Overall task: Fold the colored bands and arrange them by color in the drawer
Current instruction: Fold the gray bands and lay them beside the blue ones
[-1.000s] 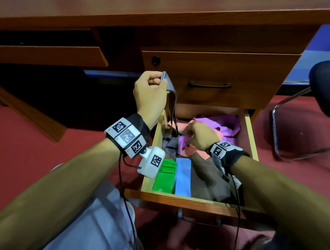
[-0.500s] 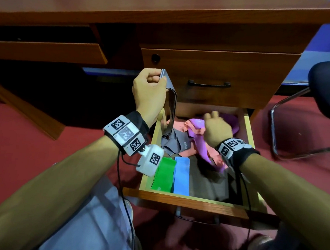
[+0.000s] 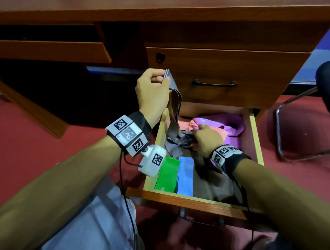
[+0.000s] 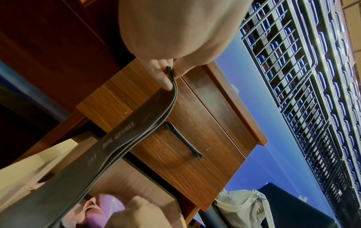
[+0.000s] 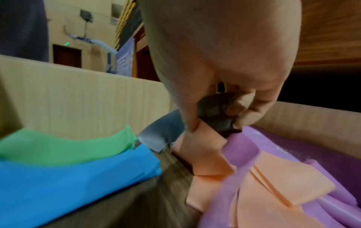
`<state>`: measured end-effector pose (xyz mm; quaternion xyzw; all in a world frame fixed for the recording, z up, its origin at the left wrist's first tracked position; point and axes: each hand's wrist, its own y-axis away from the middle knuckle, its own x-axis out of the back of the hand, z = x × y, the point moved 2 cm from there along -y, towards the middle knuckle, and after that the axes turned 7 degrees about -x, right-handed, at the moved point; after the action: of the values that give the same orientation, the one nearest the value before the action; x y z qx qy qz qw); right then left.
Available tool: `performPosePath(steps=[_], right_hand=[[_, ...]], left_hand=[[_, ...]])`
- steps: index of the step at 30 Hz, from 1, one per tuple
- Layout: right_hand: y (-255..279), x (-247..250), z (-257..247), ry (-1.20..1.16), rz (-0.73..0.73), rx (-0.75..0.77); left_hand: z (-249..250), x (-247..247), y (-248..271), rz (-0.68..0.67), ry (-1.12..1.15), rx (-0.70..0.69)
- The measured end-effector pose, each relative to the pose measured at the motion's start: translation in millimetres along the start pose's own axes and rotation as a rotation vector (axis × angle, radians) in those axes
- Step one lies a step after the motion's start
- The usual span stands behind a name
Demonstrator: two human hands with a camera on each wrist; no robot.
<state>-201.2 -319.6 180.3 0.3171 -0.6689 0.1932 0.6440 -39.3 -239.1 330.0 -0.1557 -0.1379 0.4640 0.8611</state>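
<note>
Folding grey band (image 3: 175, 104): my left hand (image 3: 152, 92) pinches top end above drawer (image 3: 256, 135), my right hand (image 3: 206, 139) grips lower end inside, beside pink and purple heap. Next: lift lower end to top, then lay beside blue band (image 3: 185, 177).

The grey band (image 4: 125, 138) looks like smooth rubbery sheet with a faint sheen and pale printed lettering. The green band (image 5: 64, 145), blue band (image 5: 78, 174), orange band (image 5: 273, 177) and purple band (image 5: 242, 152) look thin, matt and elastic. The drawer (image 3: 256, 135) has pale wood-grain walls; the desk (image 3: 232, 71) is reddish, lightly glossy wood veneer with a dark handle (image 4: 182, 139).
</note>
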Motion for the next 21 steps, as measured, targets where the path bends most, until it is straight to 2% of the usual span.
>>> performPosePath(steps=[3,7,11,12,17,21], right_hand=[[-2.9,19.0,12.4,-0.111,0.088,-0.056],[1.5,34.7,27.8,-0.355,0.026,-0.117],[12.7,45.3,47.0,-0.728,-0.034,-0.201],[16.5,50.1,51.2,-0.719,-0.003,-0.202],[35.2,72.5,68.2,-0.332,0.259,-0.195],[44.2,90.4,82.7,-0.265,0.3,-0.119]], left_hand=[[1.2,-0.3,0.9,-0.008,0.009,0.011],[3.8,-0.9,2.3,-0.047,0.004,0.02],[5.0,-0.3,2.7,-0.085,-0.005,0.04],[5.2,-1.4,4.4,-0.094,-0.006,0.039],[8.3,-5.5,11.9,-0.121,-0.032,0.016],[12.3,-10.7,20.5,-0.157,-0.049,0.028]])
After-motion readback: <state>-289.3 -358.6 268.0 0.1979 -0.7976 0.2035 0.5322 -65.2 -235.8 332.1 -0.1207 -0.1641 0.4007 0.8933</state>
